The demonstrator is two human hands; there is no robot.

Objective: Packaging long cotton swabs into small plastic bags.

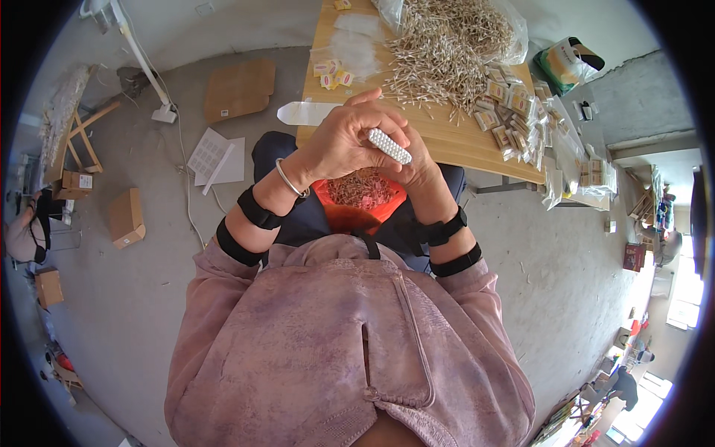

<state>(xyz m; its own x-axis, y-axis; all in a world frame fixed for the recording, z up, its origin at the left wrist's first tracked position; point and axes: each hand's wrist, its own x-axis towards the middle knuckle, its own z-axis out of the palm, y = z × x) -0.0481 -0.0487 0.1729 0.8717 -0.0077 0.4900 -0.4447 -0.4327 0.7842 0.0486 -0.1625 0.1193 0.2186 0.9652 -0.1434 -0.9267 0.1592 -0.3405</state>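
Observation:
Above the table's near edge, my left hand curls its fingers over a tight bundle of cotton swabs, whose white tips face up. My right hand closes round the bundle from the other side; its fingers are partly hidden behind the left hand. Beyond my hands, a large heap of loose cotton swabs covers much of the wooden table. Below my hands, between my legs, an orange-red bag holds many small reddish-brown pieces that I cannot make out.
Small yellow-and-white cards and clear plastic sleeves lie on the table's left part. Packed swab packets pile up at its right edge. Flat cardboard, a carton and paper sheets are on the floor to the left.

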